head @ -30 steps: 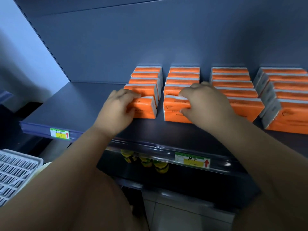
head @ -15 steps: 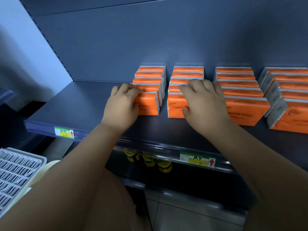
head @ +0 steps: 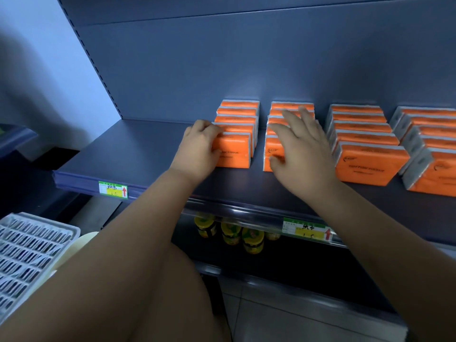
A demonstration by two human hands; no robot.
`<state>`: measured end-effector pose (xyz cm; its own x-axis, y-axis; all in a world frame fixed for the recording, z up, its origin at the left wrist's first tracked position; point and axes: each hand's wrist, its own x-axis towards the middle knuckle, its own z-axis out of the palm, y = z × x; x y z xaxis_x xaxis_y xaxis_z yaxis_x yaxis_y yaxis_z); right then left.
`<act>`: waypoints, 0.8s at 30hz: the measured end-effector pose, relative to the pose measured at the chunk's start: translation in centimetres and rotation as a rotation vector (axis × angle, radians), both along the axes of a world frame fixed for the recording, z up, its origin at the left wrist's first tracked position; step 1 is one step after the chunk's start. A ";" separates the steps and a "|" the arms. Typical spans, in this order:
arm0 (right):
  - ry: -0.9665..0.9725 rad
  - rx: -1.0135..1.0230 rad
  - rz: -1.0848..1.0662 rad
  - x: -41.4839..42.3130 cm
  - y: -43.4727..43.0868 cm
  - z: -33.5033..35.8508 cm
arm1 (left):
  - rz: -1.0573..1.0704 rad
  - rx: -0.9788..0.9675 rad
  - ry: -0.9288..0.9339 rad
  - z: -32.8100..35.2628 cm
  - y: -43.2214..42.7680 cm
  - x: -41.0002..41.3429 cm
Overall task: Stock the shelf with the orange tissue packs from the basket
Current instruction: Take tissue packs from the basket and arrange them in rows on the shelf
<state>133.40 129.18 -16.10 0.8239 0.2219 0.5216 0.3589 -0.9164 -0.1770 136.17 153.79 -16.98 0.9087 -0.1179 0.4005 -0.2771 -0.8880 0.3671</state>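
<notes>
Several orange tissue packs stand in rows running front to back on the dark blue shelf (head: pixel 123 154). My left hand (head: pixel 197 149) grips the front pack of the leftmost row (head: pixel 234 154), fingers curled over its top edge and thumb on its front face. My right hand (head: pixel 298 149) hovers over the second row (head: pixel 270 154) with fingers straight and spread, its thumb by the front pack's face. Two more rows stand to the right, one in the middle (head: pixel 370 164) and one at the frame's edge (head: pixel 436 174). A corner of the white slatted basket (head: pixel 29 255) shows at the lower left.
The shelf's left part is bare up to the upright. Price tags (head: pixel 113 190) sit on the shelf's front rail. Yellow-capped bottles (head: pixel 229 233) stand on the lower shelf. Tiled floor lies below.
Both hands pushed the front packs back against their rows. My right hand then let go and spread its fingers above the second row. The left hand stays on its pack.
</notes>
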 end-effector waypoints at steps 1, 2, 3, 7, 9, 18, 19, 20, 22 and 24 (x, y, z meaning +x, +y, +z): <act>-0.025 0.044 0.028 -0.5 0.9 0.6 | 0.003 -0.031 0.028 0.2 -0.1 -0.1; -0.041 0.077 0.057 -1.1 1.8 1.1 | 0.013 -0.050 0.045 0.2 -0.1 -0.2; -0.045 0.097 0.087 -1.6 2.8 1.6 | 0.025 -0.055 0.055 0.3 -0.1 -0.4; -0.007 0.135 0.171 -2.6 6.0 2.0 | 0.091 -0.072 0.058 1.4 0.2 -2.1; 0.023 0.207 0.202 -3.0 7.6 1.7 | 0.159 -0.104 0.024 2.4 1.5 -3.5; 0.228 0.193 0.576 -10.8 23.4 2.8 | 0.780 0.075 -0.116 -1.5 14.9 -24.0; 0.218 0.201 0.615 -12.1 25.3 3.0 | 0.848 0.084 -0.070 -2.7 16.0 -26.8; 0.208 0.225 0.652 -13.3 27.1 3.0 | 0.908 0.096 -0.025 -3.8 16.8 -29.3; 0.217 0.203 0.727 -15.5 30.2 2.1 | 1.005 0.110 0.077 -6.3 18.4 -33.5; 0.273 0.038 0.787 -17.4 32.8 0.2 | 1.082 0.082 0.193 -8.5 19.5 -36.7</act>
